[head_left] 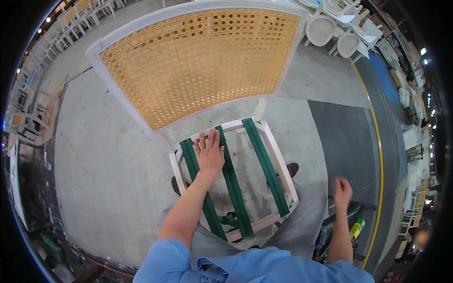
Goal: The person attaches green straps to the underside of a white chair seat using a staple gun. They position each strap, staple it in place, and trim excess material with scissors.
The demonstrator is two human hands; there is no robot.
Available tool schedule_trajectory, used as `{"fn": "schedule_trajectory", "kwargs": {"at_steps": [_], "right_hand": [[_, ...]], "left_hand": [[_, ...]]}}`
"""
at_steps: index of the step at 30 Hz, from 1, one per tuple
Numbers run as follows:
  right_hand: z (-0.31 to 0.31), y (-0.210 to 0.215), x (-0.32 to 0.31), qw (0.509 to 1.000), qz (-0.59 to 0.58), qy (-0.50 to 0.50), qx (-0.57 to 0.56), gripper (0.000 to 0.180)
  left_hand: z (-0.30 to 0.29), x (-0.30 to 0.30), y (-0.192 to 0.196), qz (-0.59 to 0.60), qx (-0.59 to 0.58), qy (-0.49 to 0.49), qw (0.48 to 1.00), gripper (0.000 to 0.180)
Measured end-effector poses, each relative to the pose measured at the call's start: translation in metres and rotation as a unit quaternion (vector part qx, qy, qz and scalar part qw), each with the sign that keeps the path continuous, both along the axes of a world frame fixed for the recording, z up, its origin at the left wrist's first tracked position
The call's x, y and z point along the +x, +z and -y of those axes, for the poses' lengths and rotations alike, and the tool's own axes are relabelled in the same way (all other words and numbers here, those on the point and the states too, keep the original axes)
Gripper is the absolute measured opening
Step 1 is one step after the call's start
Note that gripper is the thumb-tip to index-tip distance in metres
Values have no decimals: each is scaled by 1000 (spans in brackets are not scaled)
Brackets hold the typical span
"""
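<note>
Left fingers (pixel 207 141) flat, slightly spread, pressing down between two green straps (pixel 233 181), tips toward cane back (pixel 198 61). Left hand (pixel 210 158) on seat frame (pixel 278 160); straps' long axis running front to back, away from body. Left forearm stretched forward. Right hand (pixel 342 191) off to the side, well apart from frame, blurred; fingers' state cannot tell. Dark tool (pixel 342 219) just below it.

A chair frame (pixel 233 177) stands on the floor (pixel 108 165) before a person, three straps (pixel 264 165) across its seat, its woven back (pixel 198 61) beyond. Left hand (pixel 210 155) lies on the straps; right hand (pixel 342 191) hangs right of the frame, above a tool (pixel 347 219).
</note>
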State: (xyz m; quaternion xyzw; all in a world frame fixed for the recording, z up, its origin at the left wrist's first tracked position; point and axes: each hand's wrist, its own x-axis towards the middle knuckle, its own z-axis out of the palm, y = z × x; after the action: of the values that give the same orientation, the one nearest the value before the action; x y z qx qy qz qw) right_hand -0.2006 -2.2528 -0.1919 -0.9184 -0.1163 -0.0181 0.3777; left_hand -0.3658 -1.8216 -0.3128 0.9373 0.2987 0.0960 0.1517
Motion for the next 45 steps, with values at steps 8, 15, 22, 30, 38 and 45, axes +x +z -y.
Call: {"fn": "schedule_trajectory", "kwargs": {"at_steps": [8, 15, 22, 30, 38, 45], "right_hand": [[291, -13, -172, 861, -117, -359, -341, 42], [295, -38, -173, 905, -243, -348, -34, 29], [280, -5, -173, 917, -204, -337, 56, 49], [145, 78, -97, 958, -210, -110, 161, 46], [-177, 73, -39, 869, -407, 207, 191, 30], [-337, -4, -35, 868, -435, 202, 126, 30]], "left_hand": [[6, 12, 11, -40, -3, -2, 999, 66], [5, 10, 32, -129, -47, 2, 991, 67], [-1, 7, 31, -151, -66, 0, 986, 67], [-4, 1, 23, -114, -86, -2, 990, 67], [-6, 4, 19, -61, -117, -14, 991, 67], [-7, 2, 20, -58, -118, -15, 991, 68]]}}
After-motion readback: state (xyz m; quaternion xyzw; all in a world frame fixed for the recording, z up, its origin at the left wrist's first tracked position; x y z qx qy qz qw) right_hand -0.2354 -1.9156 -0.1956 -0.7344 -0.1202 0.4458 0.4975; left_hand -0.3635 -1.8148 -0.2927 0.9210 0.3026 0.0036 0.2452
